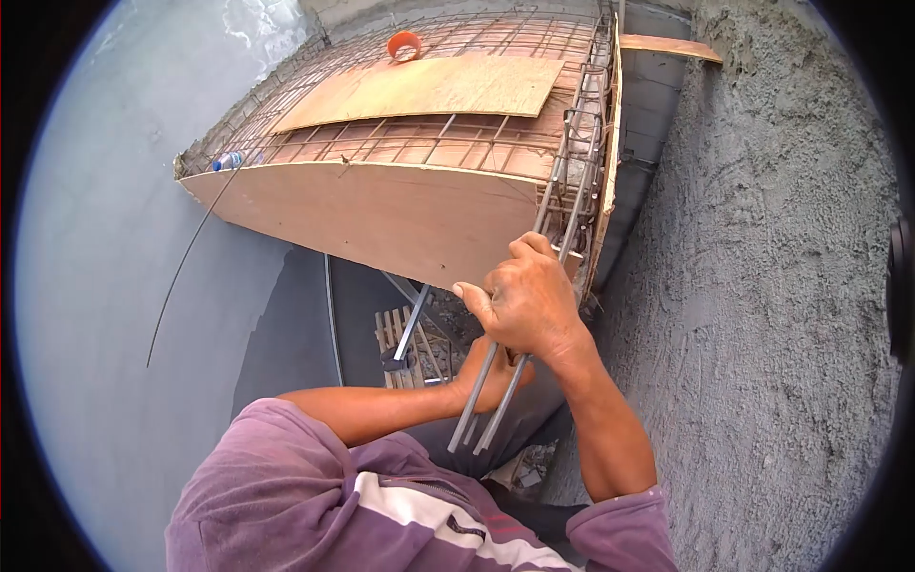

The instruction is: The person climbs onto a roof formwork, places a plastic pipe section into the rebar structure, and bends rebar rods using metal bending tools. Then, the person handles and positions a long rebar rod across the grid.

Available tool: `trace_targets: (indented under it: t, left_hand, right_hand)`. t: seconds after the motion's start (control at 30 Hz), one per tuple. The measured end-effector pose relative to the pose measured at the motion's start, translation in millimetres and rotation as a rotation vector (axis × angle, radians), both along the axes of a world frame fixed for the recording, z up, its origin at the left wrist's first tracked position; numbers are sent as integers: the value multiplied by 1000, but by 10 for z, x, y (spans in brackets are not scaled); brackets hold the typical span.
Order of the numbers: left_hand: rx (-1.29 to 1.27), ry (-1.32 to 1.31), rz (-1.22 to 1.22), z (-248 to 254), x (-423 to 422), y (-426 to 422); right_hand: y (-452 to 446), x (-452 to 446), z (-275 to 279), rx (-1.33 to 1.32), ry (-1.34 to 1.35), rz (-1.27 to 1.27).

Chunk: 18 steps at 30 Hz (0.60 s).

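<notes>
Several grey steel reinforcing bars point(465, 419) run from in front of my body up into the narrow slot along the right side of the plywood formwork. My right hand point(529, 297) is closed over these bars near the formwork's front corner, its thumb sticking out to the left. Just below it, my left hand point(488, 377) reaches across from the left and wraps round the same bars; its fingers are partly hidden behind the bars and my right hand. The bars' lower ends stick out beneath both hands. Bent ties point(577, 143) surround the bars farther up the slot.
A rebar mesh point(457, 143) covers the plywood formwork point(381, 205). On it lie a loose plywood sheet point(429, 88), an orange ring point(404, 45) and a plastic bottle point(229, 161). A thin rod point(186, 257) overhangs the left edge. Rough plaster wall point(753, 305) rises at right; slatted wood point(400, 334) lies below.
</notes>
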State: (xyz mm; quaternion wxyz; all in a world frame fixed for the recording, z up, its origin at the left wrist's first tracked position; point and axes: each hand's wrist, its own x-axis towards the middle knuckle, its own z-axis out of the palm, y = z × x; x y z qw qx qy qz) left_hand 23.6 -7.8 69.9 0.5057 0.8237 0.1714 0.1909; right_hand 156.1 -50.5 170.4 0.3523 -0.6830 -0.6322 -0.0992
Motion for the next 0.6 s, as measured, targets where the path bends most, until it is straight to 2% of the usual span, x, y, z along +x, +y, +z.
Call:
trace_targets:
  t: [0.1,0.2,0.37,0.53,0.6]
  left_hand:
    - [-71,75,-28,108,-36,-44]
    - [-95,24,-39,251,-18,-66]
    - [-124,147,-105,-55,-158,-53]
    - [-65,241,-162,5,-163,-105]
    - [-220,251,-85,249,-114,-108]
  right_hand:
    - [-7,17,72,36,38,49]
    - [12,36,132,32,81,68]
    - [74,59,208,-18,149,75]
    - [107,64,270,-114,148,68]
    - [133,66,278,-128,138,61]
